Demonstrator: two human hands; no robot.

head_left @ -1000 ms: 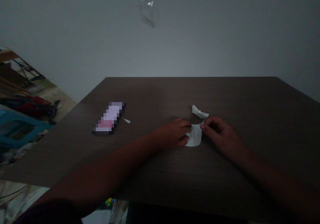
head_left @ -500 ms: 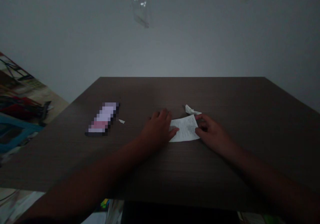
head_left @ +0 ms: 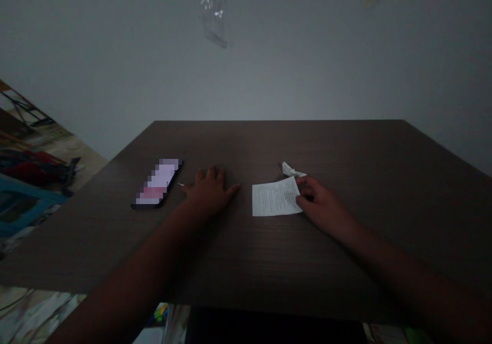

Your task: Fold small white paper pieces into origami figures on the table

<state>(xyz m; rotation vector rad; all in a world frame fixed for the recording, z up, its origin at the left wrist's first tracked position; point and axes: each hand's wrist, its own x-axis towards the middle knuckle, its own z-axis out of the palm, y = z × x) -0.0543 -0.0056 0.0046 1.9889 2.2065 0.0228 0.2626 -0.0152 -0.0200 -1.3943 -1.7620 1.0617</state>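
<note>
A white printed paper slip (head_left: 275, 199) lies unfolded and flat on the dark wooden table (head_left: 269, 262). My right hand (head_left: 320, 205) rests on the slip's right edge with curled fingers pinching it. My left hand (head_left: 210, 189) lies flat on the table with its fingers spread, apart from the slip and near a tiny paper scrap by its little finger. A crumpled bit of white paper (head_left: 291, 170) sits just behind the slip.
A phone (head_left: 157, 182) lies on the table to the left of my left hand. The table stands against a pale wall (head_left: 246, 67). Clutter and a blue object (head_left: 23, 200) are on the floor at the left.
The folded slip has been opened out flat. My left hand slid left off the slip toward the phone, and my right hand stayed at the slip's right edge.
</note>
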